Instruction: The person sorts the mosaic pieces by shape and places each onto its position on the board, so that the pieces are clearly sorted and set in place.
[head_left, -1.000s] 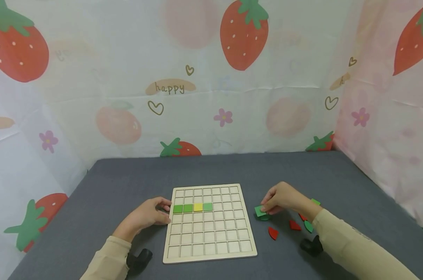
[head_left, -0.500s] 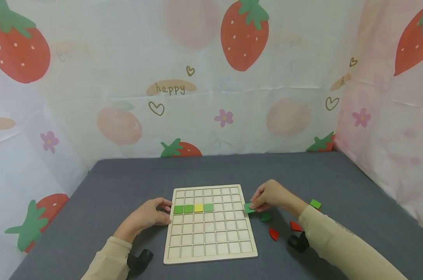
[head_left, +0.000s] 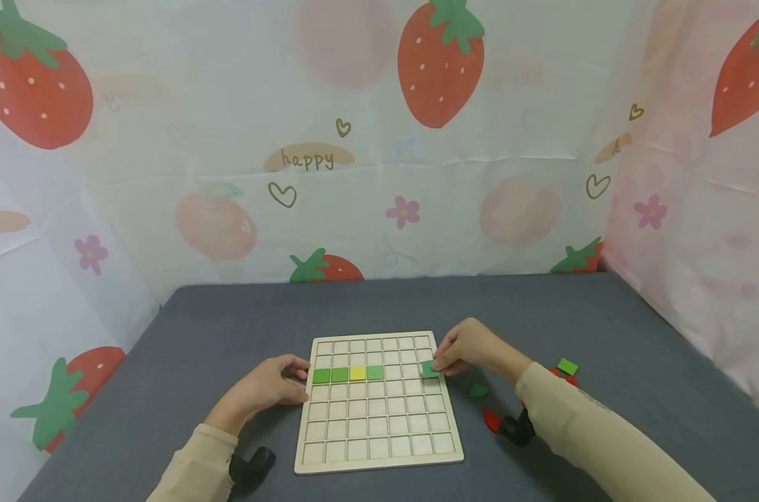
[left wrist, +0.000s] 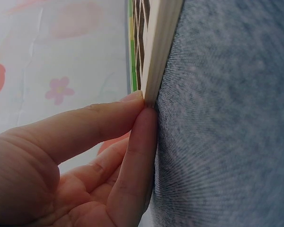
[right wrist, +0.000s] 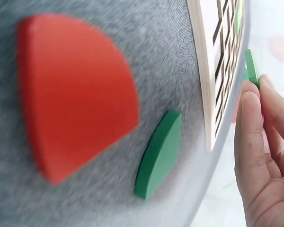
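A pale wooden grid board [head_left: 379,466] lies flat on the dark grey cloth. In one row at its left sit two green square tiles [head_left: 330,376], a yellow square tile [head_left: 357,373] and a lighter green square tile [head_left: 375,372]. My left hand [head_left: 269,383] touches the board's left edge with its fingertips; in the left wrist view fingers [left wrist: 143,142] press against the wooden side. Between thumb and fingers, my right hand [head_left: 476,348] pinches a green square tile [head_left: 428,369], held tilted over the board's right edge.
Right of the board lie a curved green piece [head_left: 478,390] and a rounded red piece [right wrist: 80,94]. Farther right are a green square [head_left: 567,366] and red pieces [head_left: 564,378], partly behind the sleeve. Black wrist devices [head_left: 252,464] hang under both wrists. Strawberry-print cloth surrounds the table.
My right hand has carried the green square tile leftward from the loose pieces to above the board's right edge. My left hand stays at the board's left edge.
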Available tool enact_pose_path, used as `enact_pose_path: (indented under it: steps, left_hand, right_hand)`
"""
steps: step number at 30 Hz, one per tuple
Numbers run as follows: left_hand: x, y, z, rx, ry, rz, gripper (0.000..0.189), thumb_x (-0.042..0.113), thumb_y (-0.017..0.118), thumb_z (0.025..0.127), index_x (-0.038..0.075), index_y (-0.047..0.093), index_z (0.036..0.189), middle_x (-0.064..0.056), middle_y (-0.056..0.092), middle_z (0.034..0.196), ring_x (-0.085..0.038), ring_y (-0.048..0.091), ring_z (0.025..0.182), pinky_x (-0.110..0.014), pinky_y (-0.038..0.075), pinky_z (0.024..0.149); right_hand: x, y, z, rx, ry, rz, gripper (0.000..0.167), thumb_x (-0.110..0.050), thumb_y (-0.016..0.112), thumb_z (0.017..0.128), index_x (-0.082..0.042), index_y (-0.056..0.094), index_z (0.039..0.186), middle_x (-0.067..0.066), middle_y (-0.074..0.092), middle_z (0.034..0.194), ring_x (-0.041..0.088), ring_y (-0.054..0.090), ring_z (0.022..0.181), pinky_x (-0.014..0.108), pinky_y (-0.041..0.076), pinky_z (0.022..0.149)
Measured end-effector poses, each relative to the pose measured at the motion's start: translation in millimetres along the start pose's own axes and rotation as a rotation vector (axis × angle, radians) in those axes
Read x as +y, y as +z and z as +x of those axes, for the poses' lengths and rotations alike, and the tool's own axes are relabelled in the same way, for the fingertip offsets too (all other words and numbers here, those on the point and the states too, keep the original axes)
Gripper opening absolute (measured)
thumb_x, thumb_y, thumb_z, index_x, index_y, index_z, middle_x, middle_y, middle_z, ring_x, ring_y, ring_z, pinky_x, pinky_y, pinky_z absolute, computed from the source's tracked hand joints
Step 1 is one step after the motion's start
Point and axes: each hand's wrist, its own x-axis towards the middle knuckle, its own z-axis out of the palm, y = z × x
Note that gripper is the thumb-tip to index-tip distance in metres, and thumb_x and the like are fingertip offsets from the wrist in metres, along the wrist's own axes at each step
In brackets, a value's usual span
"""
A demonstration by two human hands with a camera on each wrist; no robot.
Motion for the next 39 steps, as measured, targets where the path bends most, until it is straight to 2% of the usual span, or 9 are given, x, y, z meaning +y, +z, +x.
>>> enact_pose_path:
  steps: [8, 23, 32, 39]
  left_hand:
    - [1.0, 0.3, -0.4, 0.002, -0.005, -0.002, 0.057, -0.006, 0.074, 0.081, -0.010, 0.051, 0.132, -0.016, 0.053, 0.111, -0.018, 0.061, 0.093, -0.034, 0.056, 0.078]
    - [3.2, -0.5, -2.5, 0.002, -0.010, -0.003, 0.057, -0.006, 0.074, 0.080, -0.010, 0.051, 0.132, -0.016, 0.053, 0.111, -0.019, 0.061, 0.093, -0.034, 0.056, 0.078]
    - [3.5, 0.1, -2.1, 0.021, -0.015, 0.008, 0.056, -0.007, 0.074, 0.080, -0.010, 0.052, 0.132, -0.016, 0.054, 0.110, -0.019, 0.062, 0.092, -0.034, 0.056, 0.076]
    - [0.6, 0.5, -0.5, 0.023, -0.007, 0.019, 0.057, -0.006, 0.074, 0.080, -0.010, 0.052, 0.132, -0.015, 0.054, 0.110, -0.017, 0.062, 0.092, -0.034, 0.056, 0.077]
  right_hand:
    - [-9.8, 10.9, 3.5, 0.000, 0.004, 0.006, 0.012, -0.001, 0.082, 0.077, 0.004, 0.076, 0.086, 0.010, 0.075, 0.078, 0.015, 0.071, 0.060, 0.033, 0.061, 0.065]
    - [-18.8, 24.6, 17.1, -0.012, 0.024, 0.054, 0.009, -0.001, 0.083, 0.075, 0.000, 0.077, 0.081, 0.009, 0.074, 0.070, 0.013, 0.069, 0.054, 0.031, 0.060, 0.063]
    - [-24.2, 33.3, 22.6, -0.033, 0.012, 0.062, 0.009, 0.001, 0.081, 0.077, 0.004, 0.076, 0.085, 0.011, 0.074, 0.072, 0.014, 0.070, 0.056, 0.031, 0.060, 0.063]
    - [-25.6, 37.7, 25.6, -0.044, 0.020, 0.059, 0.008, 0.001, 0.081, 0.077, 0.003, 0.076, 0.084, 0.012, 0.075, 0.073, 0.014, 0.070, 0.056, 0.031, 0.060, 0.063]
